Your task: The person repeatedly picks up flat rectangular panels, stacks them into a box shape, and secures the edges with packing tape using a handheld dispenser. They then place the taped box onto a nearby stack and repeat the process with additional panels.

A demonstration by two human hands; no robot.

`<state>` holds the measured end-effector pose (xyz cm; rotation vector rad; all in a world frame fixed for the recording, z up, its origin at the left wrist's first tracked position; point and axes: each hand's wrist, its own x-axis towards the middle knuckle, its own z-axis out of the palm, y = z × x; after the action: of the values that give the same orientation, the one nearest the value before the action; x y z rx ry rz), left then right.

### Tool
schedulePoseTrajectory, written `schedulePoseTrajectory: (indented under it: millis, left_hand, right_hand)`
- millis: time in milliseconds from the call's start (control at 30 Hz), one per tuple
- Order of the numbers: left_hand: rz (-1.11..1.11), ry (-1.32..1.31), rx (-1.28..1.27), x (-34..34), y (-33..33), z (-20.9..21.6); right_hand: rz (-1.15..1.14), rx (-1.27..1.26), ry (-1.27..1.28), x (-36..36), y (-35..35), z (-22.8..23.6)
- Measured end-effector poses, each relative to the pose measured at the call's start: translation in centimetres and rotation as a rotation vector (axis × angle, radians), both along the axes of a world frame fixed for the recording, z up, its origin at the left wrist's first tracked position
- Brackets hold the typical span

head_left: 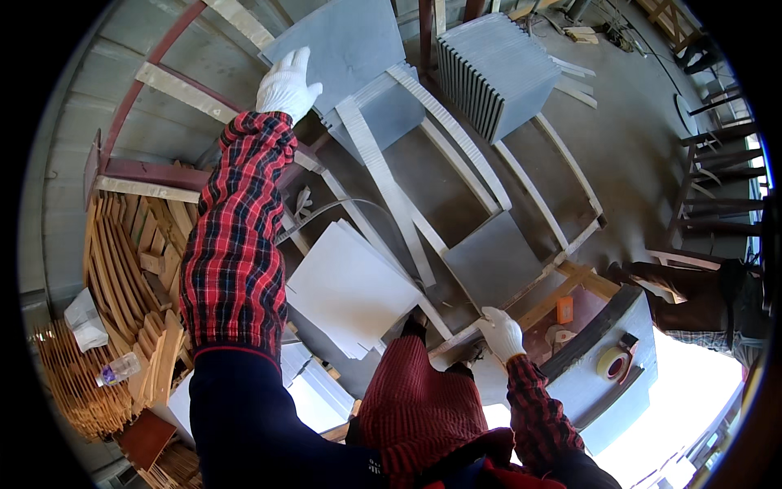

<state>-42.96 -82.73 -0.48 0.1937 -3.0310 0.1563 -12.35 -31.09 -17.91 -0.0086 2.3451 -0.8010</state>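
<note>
My left hand [287, 88], in a white knit glove, reaches far forward to the left edge of a large grey sheet panel [346, 49]. Its thumb stands apart from the fingers, which lie along that edge; whether they press on it I cannot tell. Under this panel shows a stack of grey panels [387, 114]. My right hand [501, 332], gloved alike, is close to my body with bent fingers at the near rail [456, 338] of a frame. Beside it lies a square grey panel [494, 257]. What the right fingers hold is hidden.
White sheets [354, 285] lie left of my legs. A ribbed stack of grey panels [497, 73] stands ahead. Pale strips [379, 163] cross the frame. Bundled wood pieces [130, 261] fill the left. Tape [612, 363] and an orange box [564, 309] lie right; a person [692, 297] is beyond.
</note>
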Motion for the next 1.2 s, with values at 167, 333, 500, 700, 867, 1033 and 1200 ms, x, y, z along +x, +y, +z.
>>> schedulePoseTrajectory:
  millis: [167, 333, 500, 700, 867, 1033, 1200]
  left_hand:
    - [-0.13, 0.115, -0.201, -10.4, -3.2, -1.2]
    - [-0.1, 0.027, -0.053, -14.9, -5.3, -1.5]
    - [-0.056, -0.042, -0.01, -16.8, -7.2, -1.4]
    - [-0.122, 0.058, 0.004, -17.1, -7.5, -2.3]
    - [-0.167, 0.111, 0.006, -16.8, -7.2, -2.7]
    - [-0.163, 0.101, 0.013, -16.7, -7.9, -2.9]
    - [-0.167, 0.084, 0.008, -16.9, -7.4, -2.5]
  right_hand:
    - [0.117, -0.028, 0.316, -11.1, -11.5, -5.2]
    - [0.229, -0.032, 0.561, -20.5, -19.0, -7.8]
    - [0.305, -0.033, 0.69, -29.5, -26.9, -10.1]
    - [0.383, -0.042, 1.068, -41.8, -36.7, -12.5]
    - [0.419, -0.077, 1.093, -45.9, -39.3, -15.4]
    - [0.501, -0.059, 1.142, -45.9, -39.3, -16.2]
    - [0.557, 0.032, 1.176, -46.2, -38.6, -16.2]
